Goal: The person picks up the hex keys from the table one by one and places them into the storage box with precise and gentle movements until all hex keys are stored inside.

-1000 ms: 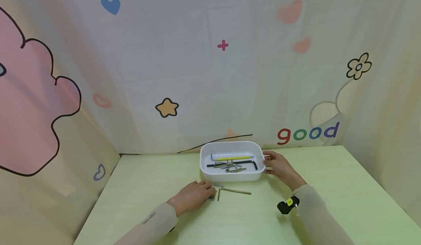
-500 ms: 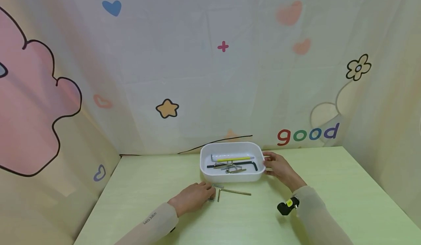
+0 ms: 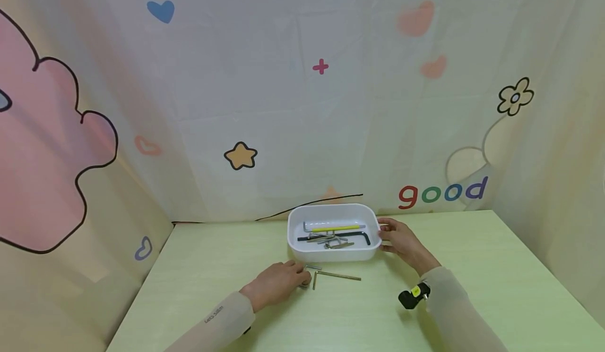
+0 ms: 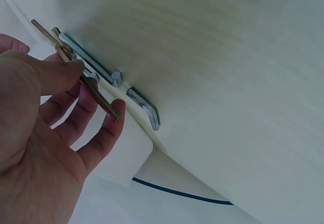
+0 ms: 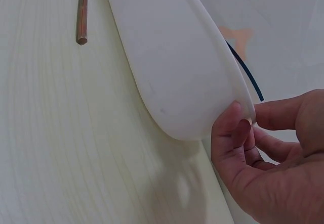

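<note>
The left hand (image 3: 276,285) is low over the table in front of the white tray (image 3: 333,255). In the left wrist view this hand (image 4: 55,113) pinches a brass-coloured hex key (image 4: 104,100) between thumb and fingers. Two grey hex keys (image 4: 91,59) (image 4: 147,107) lie on the table beside it. A longer brass hex key (image 3: 337,275) lies to its right in the head view. At the tray's right end the right hand (image 3: 404,241) grips the rim; the right wrist view shows this hand (image 5: 273,158) with thumb and fingers at the tray edge.
Inside the tray lie a yellow-handled hex key (image 3: 335,228), a black hex key (image 3: 366,235) and several metal ones. Behind the table (image 3: 212,252) hangs a printed curtain (image 3: 274,105), close to the tray's back side.
The left hand's fingers have shifted slightly around the small key. The right hand and tray have stayed in place.
</note>
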{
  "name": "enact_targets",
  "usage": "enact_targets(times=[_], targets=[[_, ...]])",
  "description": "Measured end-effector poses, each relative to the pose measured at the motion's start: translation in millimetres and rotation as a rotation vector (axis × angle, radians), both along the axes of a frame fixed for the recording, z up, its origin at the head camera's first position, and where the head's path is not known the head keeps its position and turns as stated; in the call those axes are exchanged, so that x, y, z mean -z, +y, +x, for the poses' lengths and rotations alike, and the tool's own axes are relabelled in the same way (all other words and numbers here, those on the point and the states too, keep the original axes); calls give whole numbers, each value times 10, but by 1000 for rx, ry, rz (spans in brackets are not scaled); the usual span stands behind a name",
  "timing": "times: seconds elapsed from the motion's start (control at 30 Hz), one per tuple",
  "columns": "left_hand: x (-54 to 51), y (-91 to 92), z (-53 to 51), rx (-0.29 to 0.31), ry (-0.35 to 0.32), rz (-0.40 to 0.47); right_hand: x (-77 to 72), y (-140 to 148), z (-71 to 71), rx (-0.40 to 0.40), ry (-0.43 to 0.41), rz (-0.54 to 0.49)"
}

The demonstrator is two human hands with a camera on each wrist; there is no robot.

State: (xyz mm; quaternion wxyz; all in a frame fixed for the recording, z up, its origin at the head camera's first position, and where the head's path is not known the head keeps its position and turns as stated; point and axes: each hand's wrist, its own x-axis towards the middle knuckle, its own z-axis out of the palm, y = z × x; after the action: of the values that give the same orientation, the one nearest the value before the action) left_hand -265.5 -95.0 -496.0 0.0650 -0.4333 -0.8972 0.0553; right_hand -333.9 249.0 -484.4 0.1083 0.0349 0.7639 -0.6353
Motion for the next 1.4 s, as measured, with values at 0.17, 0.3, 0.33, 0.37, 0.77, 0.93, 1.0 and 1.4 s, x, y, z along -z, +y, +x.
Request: enact_targets(times=[0.17, 0.3, 0.33, 0.37, 0.77, 0.93, 1.0, 1.4], targets=[[-24, -15, 4, 7, 72, -30, 6, 6, 5, 7, -1, 7], [-52, -3, 13, 18, 112, -43, 7, 8, 14, 7, -6, 16], [-59, 1, 17, 22, 116, -39, 6, 9, 15, 7, -7, 20], [-64, 4, 20, 26, 122, -39, 6, 10, 16, 5, -8, 23], [-165, 15, 46, 54, 186, -12, 18, 31, 11, 1, -15, 9], [-169, 13, 30, 66, 201, 24, 32, 27, -1, 4, -10, 8], [-174, 14, 24, 74, 209, 42, 33, 28, -9, 7, -11, 8], [-241, 11, 17, 92, 270, 69, -1, 15, -6, -5, -11, 11]])
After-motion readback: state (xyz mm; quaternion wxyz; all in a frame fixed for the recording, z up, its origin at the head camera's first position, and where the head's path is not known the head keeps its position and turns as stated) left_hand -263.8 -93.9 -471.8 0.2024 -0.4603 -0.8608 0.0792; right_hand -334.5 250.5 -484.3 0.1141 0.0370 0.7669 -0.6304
